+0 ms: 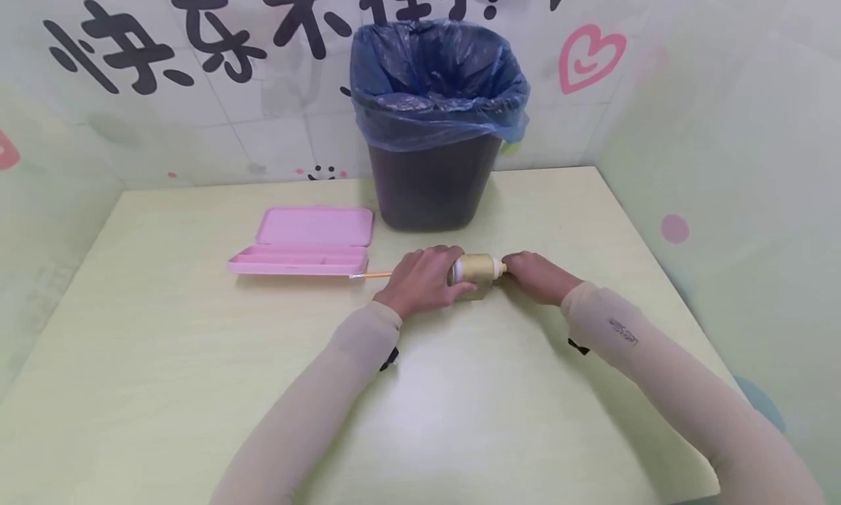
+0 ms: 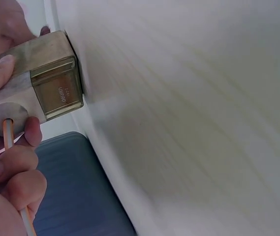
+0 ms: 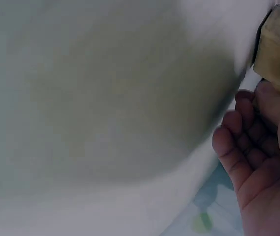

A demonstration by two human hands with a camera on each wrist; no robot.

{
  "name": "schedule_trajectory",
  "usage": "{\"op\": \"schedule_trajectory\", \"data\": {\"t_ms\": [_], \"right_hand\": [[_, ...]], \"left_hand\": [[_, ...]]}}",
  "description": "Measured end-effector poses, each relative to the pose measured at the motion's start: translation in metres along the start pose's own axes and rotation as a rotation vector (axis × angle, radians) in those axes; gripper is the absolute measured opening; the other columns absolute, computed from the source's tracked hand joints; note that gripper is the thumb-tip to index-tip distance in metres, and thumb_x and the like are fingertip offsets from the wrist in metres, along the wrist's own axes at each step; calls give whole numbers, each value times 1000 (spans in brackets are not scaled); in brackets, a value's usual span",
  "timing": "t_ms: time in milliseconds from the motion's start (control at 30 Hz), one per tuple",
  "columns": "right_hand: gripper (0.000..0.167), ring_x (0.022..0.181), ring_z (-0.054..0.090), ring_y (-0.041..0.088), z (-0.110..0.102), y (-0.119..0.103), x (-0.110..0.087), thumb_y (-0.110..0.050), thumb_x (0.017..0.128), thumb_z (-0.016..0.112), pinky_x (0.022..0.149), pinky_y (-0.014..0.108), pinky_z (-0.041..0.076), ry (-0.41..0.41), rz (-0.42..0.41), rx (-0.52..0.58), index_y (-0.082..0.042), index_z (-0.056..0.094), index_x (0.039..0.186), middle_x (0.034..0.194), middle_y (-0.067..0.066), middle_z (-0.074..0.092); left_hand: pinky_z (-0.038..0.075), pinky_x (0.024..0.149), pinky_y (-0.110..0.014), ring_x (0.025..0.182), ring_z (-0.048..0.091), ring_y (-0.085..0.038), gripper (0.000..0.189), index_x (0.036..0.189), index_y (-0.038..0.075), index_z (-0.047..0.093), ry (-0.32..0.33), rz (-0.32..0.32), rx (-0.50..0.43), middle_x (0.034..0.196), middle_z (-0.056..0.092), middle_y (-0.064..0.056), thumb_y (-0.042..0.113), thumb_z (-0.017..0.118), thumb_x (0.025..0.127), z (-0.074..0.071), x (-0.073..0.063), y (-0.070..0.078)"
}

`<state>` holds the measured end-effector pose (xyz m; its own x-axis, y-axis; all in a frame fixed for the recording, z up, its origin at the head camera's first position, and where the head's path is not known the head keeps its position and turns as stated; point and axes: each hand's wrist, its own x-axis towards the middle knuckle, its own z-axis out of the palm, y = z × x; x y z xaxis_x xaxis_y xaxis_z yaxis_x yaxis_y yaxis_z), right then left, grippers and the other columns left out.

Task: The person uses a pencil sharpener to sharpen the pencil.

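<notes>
A gold and white crank pencil sharpener [image 1: 478,269] lies low over the table in the head view, its small pale crank knob [image 1: 502,267] toward the right. My left hand [image 1: 425,279] grips the sharpener's white end between thumb and fingers. An orange-and-white striped pencil [image 2: 9,135] goes into the round hole there, with the lower fingers of the same hand curled about it. Thumb and forefinger of my right hand [image 1: 540,277] pinch at the crank knob, while the other fingers curl loosely in the right wrist view. Beyond the sharpener's gold body [image 3: 277,51] the right hand hides the crank.
An open pink pencil case [image 1: 314,228] lies left of the hands on the pale table [image 1: 197,359]. Behind them stands a dark waste bin [image 1: 427,187] lined with a blue plastic bag [image 1: 434,122]. Walls [image 1: 716,147] border the table's back and sides.
</notes>
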<state>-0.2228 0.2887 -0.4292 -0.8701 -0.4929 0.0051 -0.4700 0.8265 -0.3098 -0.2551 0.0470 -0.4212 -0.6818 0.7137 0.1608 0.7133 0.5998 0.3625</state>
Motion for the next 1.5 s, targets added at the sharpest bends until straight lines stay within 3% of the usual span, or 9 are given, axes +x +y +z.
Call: {"op": "schedule_trajectory", "data": {"t_ms": [133,500,733,1067,1300,1500], "right_hand": [[4,81,67,19,2,-5,-10,-10,95,67,75,38,54,-14,-59,47,-6,68,93,86,3,69],[16,66,50,8,-14,-27,-29,-9,95,66,67,29,48,-82,-109,-71,-11,63,80,72,-6,54],[9,65,51,9,-37,-36,-36,-7,95,65,66,31,50,-4,-149,-85,-6,66,87,76,0,60],[7,80,66,20,-59,-23,-16,-5,96,64,77,37,54,139,-106,-80,-1,69,100,88,6,67],[9,80,64,22,-52,-9,3,-5,99,60,81,40,53,140,-41,-84,-2,69,101,91,9,66],[13,92,67,26,-43,-1,13,-8,100,59,87,42,52,108,12,-48,-2,69,105,97,10,69]], "left_hand": [[42,59,-31,67,53,-15,38,100,16,59,5,0,2,81,56,4,49,72,87,-1,0,0],[42,59,-31,66,53,-15,38,98,16,58,-5,-1,-13,79,56,3,49,72,87,0,1,0],[42,58,-31,66,53,-15,37,97,16,58,-9,-13,-13,78,56,3,49,73,87,-2,0,-2],[42,58,-31,66,53,-15,36,96,15,58,-4,8,-14,78,55,3,48,72,88,-1,1,1],[42,57,-31,65,53,-16,37,97,15,58,8,12,-12,78,55,2,48,73,87,0,2,2],[42,57,-31,65,53,-16,37,97,15,57,6,12,-13,78,55,2,48,73,87,0,2,1]]}}
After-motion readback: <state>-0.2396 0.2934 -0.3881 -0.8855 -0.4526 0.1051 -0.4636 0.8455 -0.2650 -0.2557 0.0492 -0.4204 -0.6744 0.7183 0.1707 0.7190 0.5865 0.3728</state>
